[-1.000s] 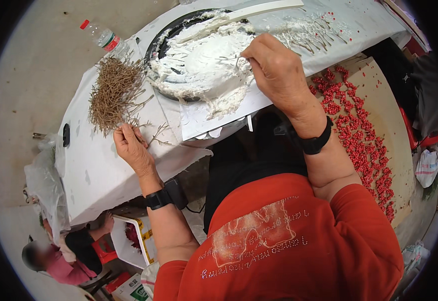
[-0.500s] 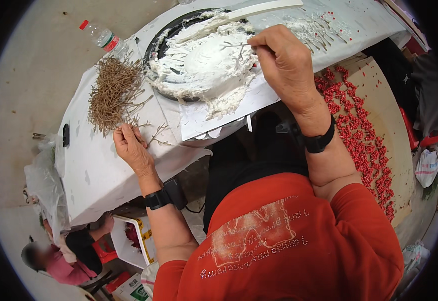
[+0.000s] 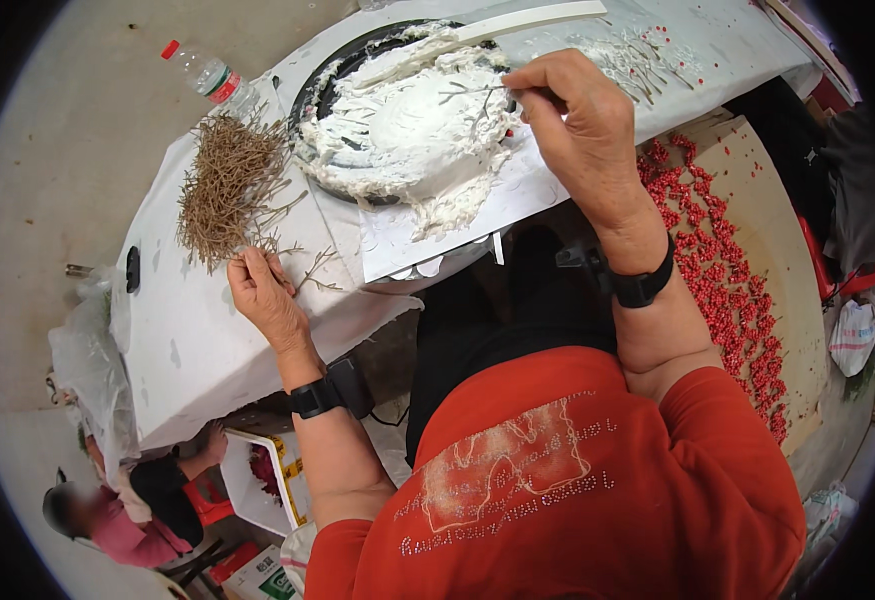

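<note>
My right hand [image 3: 592, 140] is closed in a pinch on a thin forked twig [image 3: 481, 91], whose branches reach left above the white paste [image 3: 407, 125]. The paste lies thick and uneven in a round black tray [image 3: 302, 165]; I cannot tell whether the twig touches it. At the near edge of a pile of brown twigs [image 3: 225, 185], my left hand [image 3: 265, 298] has its fingers pinched together around a brown twig [image 3: 275, 245]. Just right of those fingers a branched twig [image 3: 319, 270] lies on the white-covered table [image 3: 197, 350].
A white strip [image 3: 532, 17] crosses the tray's far rim. Whitened twigs [image 3: 642, 65] and red beads lie at the far right. A board [image 3: 747, 190] right of me carries many red berry clusters [image 3: 707, 260]. A bottle [image 3: 202, 75] stands far left; another person [image 3: 137, 520] sits lower left.
My right hand has shifted slightly to the right with its twig. My left hand has stayed almost still at the pile.
</note>
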Available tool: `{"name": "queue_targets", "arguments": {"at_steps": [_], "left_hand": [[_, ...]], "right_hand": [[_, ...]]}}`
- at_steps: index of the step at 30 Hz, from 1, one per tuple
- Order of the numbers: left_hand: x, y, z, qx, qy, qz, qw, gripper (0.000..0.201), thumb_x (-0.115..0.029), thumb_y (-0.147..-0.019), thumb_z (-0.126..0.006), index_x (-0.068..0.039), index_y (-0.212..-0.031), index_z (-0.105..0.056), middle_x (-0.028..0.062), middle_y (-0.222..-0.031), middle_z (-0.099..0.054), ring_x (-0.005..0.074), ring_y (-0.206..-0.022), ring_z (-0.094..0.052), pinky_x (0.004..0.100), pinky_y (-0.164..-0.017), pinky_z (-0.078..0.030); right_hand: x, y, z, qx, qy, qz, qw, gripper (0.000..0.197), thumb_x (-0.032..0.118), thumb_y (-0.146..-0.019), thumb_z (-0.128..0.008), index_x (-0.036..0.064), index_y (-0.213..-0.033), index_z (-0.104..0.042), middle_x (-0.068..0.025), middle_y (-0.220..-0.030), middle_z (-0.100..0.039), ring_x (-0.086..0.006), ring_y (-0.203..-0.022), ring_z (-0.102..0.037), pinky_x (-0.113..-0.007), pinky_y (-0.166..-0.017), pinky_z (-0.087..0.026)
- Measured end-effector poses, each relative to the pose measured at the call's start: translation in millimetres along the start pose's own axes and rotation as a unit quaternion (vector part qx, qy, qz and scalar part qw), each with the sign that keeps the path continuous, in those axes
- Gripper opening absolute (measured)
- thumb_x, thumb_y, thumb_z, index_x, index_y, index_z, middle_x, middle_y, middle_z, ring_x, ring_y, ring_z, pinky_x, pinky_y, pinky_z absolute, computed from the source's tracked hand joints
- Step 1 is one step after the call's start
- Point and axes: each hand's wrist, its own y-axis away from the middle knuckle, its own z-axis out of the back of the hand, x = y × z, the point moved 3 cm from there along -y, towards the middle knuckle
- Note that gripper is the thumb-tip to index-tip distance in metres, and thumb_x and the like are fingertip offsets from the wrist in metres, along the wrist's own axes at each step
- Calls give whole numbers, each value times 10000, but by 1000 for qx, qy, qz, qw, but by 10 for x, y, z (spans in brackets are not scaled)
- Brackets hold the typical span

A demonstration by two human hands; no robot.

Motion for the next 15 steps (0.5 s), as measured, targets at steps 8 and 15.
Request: {"name": "queue_targets", "arguments": {"at_steps": [8,15], "left_hand": [[-14,-9,7,2,-9,-6,1000,217,-250,-1016,-541,-87,-877,-511,-12,-672,-496,24,-506,-373,180,-401,-274],[-11,1,0,0,-6,-9,1000,220,-254,-1016,-543,-87,-877,-511,-13,-677,-499,27,-511,-378,180,-408,-284]], "right_hand": [[-159,60,-62,76,110,-14,991,169,-87,-798,-611,6,-926,-672,-103,-832,-629,-206,-748,-641,-282,-659,-497],[-150,54,-100,41,3,-36,998,163,-75,-801,-619,-1,-935,-675,-108,-832,-634,-199,-722,-639,-286,-638,-498]]}}
